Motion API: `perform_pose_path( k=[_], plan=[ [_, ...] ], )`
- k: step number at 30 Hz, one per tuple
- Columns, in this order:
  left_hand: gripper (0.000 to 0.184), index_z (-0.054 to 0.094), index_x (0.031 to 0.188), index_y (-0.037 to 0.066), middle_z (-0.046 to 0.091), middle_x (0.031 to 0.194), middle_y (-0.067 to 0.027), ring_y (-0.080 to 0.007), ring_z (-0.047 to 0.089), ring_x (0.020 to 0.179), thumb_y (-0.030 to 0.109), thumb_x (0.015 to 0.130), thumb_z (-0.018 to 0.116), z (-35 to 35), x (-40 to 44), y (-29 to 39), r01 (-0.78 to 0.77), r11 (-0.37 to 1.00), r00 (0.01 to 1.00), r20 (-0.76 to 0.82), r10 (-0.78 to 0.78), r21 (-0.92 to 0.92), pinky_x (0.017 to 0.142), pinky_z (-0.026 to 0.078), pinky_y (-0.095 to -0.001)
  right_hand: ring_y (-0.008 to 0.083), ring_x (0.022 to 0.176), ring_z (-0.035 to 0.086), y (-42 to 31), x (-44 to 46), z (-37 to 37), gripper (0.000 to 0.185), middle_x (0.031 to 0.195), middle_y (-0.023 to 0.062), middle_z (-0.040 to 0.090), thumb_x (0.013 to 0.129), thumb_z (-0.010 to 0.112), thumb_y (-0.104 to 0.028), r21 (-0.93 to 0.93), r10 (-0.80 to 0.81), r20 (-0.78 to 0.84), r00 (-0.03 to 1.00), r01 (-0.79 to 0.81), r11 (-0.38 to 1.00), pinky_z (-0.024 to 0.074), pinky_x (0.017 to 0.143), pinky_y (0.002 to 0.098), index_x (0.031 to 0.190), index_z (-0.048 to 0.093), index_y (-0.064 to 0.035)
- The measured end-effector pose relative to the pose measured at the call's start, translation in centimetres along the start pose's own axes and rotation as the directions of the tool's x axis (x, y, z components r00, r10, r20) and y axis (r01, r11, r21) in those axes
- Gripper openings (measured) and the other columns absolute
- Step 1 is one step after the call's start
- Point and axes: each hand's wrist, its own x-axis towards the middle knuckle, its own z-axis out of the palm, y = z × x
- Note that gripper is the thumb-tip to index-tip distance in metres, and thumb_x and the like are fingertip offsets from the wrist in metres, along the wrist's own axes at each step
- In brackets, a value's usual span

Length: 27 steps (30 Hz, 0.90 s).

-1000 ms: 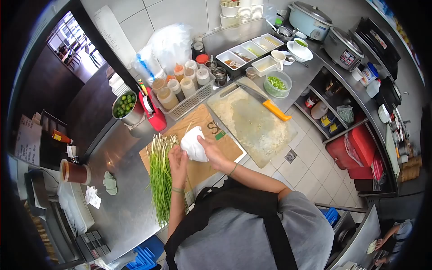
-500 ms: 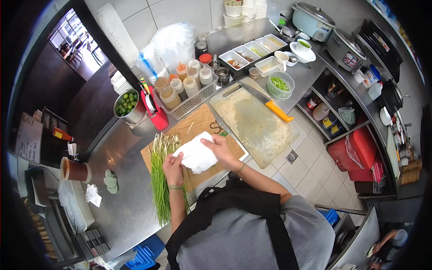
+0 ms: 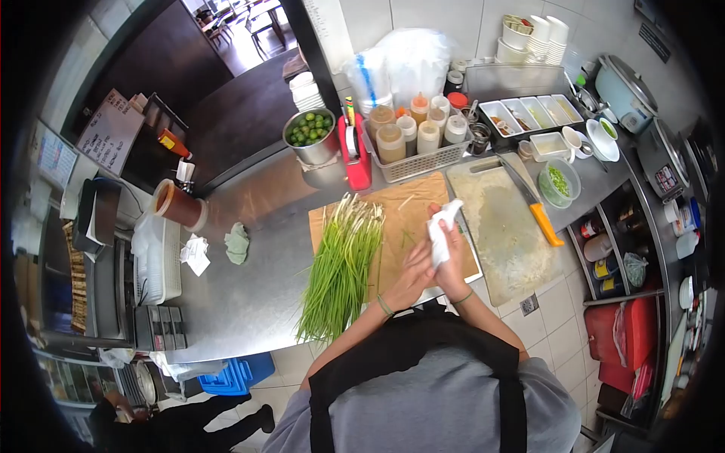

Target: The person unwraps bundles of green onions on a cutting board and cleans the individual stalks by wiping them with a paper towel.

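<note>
A crumpled white cloth or paper (image 3: 439, 240) is in my right hand (image 3: 451, 264), above the right part of a brown paper sheet (image 3: 404, 204). Close beside it on the left, my left hand (image 3: 411, 278) has its fingers extended toward the white material; its fingertips are near or touching it. A bunch of long green stalks with pale ends (image 3: 343, 264) lies on the left part of the brown paper. To the right, an orange-handled knife (image 3: 545, 224) rests along the edge of a worn cutting board (image 3: 502, 249).
Behind the paper stand a basket of squeeze bottles (image 3: 423, 162), a red dispenser (image 3: 355, 158) and a pot of green fruit (image 3: 313, 155). A tub of chopped greens (image 3: 559, 183) sits right of the board. A person in dark clothes (image 3: 181, 423) is at the lower left.
The camera view has turned, shifting the scene. The white material, previously spread between both hands, is now bunched in my right hand. My left hand has moved off its left edge, fingers extended.
</note>
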Motion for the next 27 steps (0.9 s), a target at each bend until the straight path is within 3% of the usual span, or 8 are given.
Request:
perform_pose_path(
  k=[5, 7, 9, 12, 15, 18, 21, 27],
  plan=[
    [0.021, 0.061, 0.101, 0.007, 0.057, 0.112, -0.0083, -0.0233, 0.047, 0.111, 0.018, 0.084, 0.055, -5.7, -0.8, 1.0, 0.209, 0.963, 0.978, -0.056, -0.203, 0.172, 0.095, 0.033, -0.0348, 0.0133, 0.104, 0.05, -2.7, 2.2, -2.3, 0.039, 0.118, 0.0089, 0.052, 0.091, 0.047, -0.025, 0.034, 0.03, -0.032, 0.999, -0.029, 0.999, 0.0386, 0.088, 0.0253, 0.122, 0.044, -0.0021],
    [0.013, 0.064, 0.088, 0.009, 0.062, 0.091, -0.0038, -0.0209, 0.054, 0.094, 0.006, 0.075, 0.061, -9.4, -1.5, -3.0, 0.376, 0.922, 0.822, -0.493, -0.285, 0.094, 0.085, 0.041, -0.0323, 0.0135, 0.103, 0.051, -3.3, 2.3, -2.6, 0.037, 0.116, 0.008, 0.053, 0.091, 0.045, -0.022, -0.001, 0.041, -0.017, 0.999, -0.041, 0.999, 0.0434, 0.083, 0.0268, 0.124, 0.042, -0.0045],
    [0.012, 0.065, 0.085, 0.01, 0.059, 0.083, -0.0059, -0.0242, 0.053, 0.088, 0.011, 0.073, 0.062, -13.3, -2.1, -4.6, 0.541, 0.625, 0.78, -0.613, -0.123, 0.563, 0.08, 0.042, -0.0341, 0.0124, 0.101, 0.052, -3.7, 1.8, -2.6, 0.037, 0.115, 0.0073, 0.053, 0.091, 0.046, -0.022, -0.017, 0.088, -0.026, 0.996, -0.089, 0.996, 0.0438, 0.082, 0.0262, 0.123, 0.043, -0.0046],
    [0.013, 0.066, 0.082, 0.012, 0.057, 0.086, -0.0083, -0.0278, 0.052, 0.086, 0.017, 0.07, 0.065, -15.6, -2.9, -8.1, 0.701, 0.349, 0.713, -0.631, -0.307, 0.622, 0.079, 0.043, -0.0374, 0.0112, 0.099, 0.052, -2.6, 1.4, -2.9, 0.037, 0.113, 0.0056, 0.055, 0.09, 0.048, -0.02, 0.021, 0.152, 0.025, 0.988, -0.153, 0.988, 0.0437, 0.083, 0.0252, 0.123, 0.044, -0.0039],
    [0.011, 0.067, 0.081, 0.013, 0.057, 0.088, -0.0085, -0.0284, 0.052, 0.089, 0.018, 0.07, 0.065, -16.6, -3.4, -10.3, 0.645, 0.437, 0.763, -0.563, -0.318, 0.627, 0.081, 0.042, -0.0367, 0.0118, 0.1, 0.052, -2.8, 0.8, -1.8, 0.033, 0.115, 0.0048, 0.054, 0.09, 0.049, -0.02, 0.031, 0.182, 0.033, 0.983, -0.183, 0.983, 0.0436, 0.084, 0.0256, 0.119, 0.047, -0.004],
    [0.014, 0.067, 0.08, 0.013, 0.061, 0.087, -0.0091, -0.029, 0.056, 0.088, 0.022, 0.07, 0.065, -17.9, -4.3, -10.8, 0.817, 0.278, 0.576, -0.738, -0.35, 0.506, 0.08, 0.045, -0.0376, 0.0127, 0.102, 0.052, -3.1, 0.7, -1.3, 0.03, 0.116, 0.0049, 0.054, 0.09, 0.048, -0.02, 0.022, 0.187, 0.029, 0.982, -0.188, 0.982, 0.0436, 0.084, 0.0263, 0.116, 0.048, -0.0048],
    [0.019, 0.068, 0.08, 0.011, 0.065, 0.083, -0.011, -0.0292, 0.061, 0.083, 0.026, 0.068, 0.067, -18.3, -3.9, -10.1, 0.912, 0.243, 0.408, -0.66, -0.631, 0.331, 0.076, 0.047, -0.0381, 0.0134, 0.103, 0.051, -3.1, 0.7, -1.4, 0.028, 0.116, 0.0054, 0.054, 0.09, 0.048, -0.019, 0.025, 0.186, 0.012, 0.982, -0.186, 0.982, 0.0436, 0.085, 0.0269, 0.114, 0.048, -0.0052],
    [0.022, 0.069, 0.078, 0.01, 0.066, 0.078, -0.0105, -0.0264, 0.064, 0.077, 0.028, 0.066, 0.069, -18.2, -5.3, -11.2, 0.885, 0.349, 0.466, -0.58, -0.668, 0.308, 0.072, 0.049, -0.0363, 0.0141, 0.103, 0.051, -2.7, 0.6, -1.2, 0.03, 0.117, 0.0062, 0.052, 0.09, 0.049, -0.02, 0.011, 0.209, 0.036, 0.977, -0.209, 0.978, 0.0434, 0.085, 0.0271, 0.115, 0.047, -0.0046]
  ],
)
